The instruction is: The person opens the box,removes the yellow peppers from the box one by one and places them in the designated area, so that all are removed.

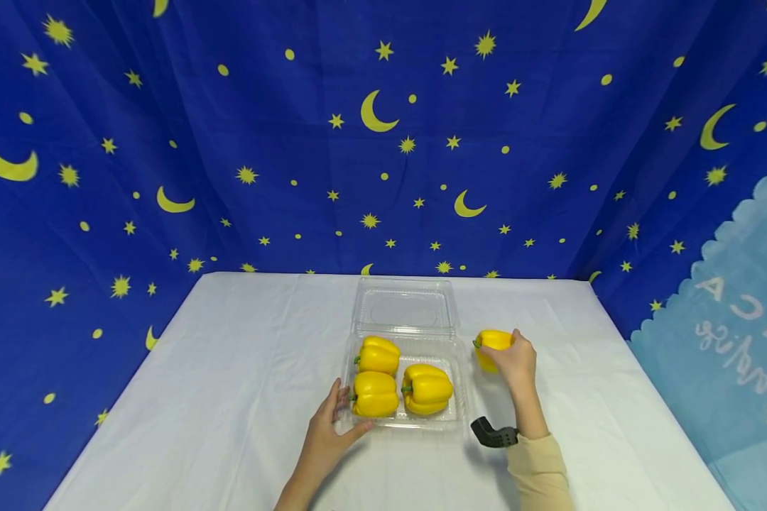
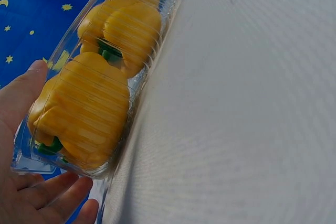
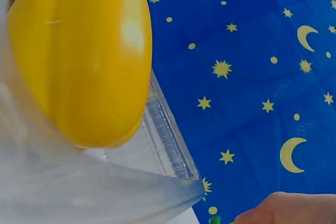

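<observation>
A clear plastic clamshell container [image 1: 438,357] stands open on the table with three yellow bell peppers in it. Two peppers sit along its left side, one behind the front left pepper [image 1: 374,394]; the third pepper [image 1: 427,389] is at the front right. At the container's front left corner, my left hand [image 1: 324,436] spreads thumb and fingers around the outside, the thumb [image 2: 23,92] by the rim. Beyond the container's right side, my right hand [image 1: 516,360] grips another yellow bell pepper [image 1: 493,340], its green stem facing left.
The container's lid [image 1: 405,308] lies folded back behind it. A white cloth covers the table [image 1: 262,369]. Blue curtains [image 1: 307,128] with moons and stars close off the back and sides, and a light blue lettered cloth [image 1: 729,312] hangs at the right. A black wrist mount [image 1: 494,433] juts from the right wrist.
</observation>
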Motion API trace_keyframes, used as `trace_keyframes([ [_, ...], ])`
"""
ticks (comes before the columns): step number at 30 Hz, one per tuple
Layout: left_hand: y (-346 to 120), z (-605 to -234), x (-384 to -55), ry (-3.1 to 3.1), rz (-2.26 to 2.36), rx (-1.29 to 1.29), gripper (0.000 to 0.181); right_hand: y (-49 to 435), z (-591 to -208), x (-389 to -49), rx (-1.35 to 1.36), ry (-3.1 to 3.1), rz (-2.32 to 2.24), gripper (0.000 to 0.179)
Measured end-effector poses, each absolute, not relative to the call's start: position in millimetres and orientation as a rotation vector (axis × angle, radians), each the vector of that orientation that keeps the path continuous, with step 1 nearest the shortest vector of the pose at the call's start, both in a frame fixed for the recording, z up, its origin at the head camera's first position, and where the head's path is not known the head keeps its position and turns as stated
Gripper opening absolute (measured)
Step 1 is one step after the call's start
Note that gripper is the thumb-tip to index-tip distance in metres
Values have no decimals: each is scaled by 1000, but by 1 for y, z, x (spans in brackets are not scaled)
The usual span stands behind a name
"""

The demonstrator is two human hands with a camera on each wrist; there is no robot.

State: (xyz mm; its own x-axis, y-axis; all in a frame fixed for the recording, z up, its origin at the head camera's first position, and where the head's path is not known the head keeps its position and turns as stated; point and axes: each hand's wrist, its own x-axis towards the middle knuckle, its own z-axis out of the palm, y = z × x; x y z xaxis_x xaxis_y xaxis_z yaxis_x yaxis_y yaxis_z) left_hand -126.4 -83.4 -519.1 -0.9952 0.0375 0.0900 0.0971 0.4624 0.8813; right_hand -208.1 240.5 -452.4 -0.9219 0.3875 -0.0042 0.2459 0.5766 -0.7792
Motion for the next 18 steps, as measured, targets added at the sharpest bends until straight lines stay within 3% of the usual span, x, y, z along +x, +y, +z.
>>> trace_keyframes([
  [18,-84,-521,-127,-2635,-1563,-141,96,247,-458,-210,-530,-2758,1261,86],
])
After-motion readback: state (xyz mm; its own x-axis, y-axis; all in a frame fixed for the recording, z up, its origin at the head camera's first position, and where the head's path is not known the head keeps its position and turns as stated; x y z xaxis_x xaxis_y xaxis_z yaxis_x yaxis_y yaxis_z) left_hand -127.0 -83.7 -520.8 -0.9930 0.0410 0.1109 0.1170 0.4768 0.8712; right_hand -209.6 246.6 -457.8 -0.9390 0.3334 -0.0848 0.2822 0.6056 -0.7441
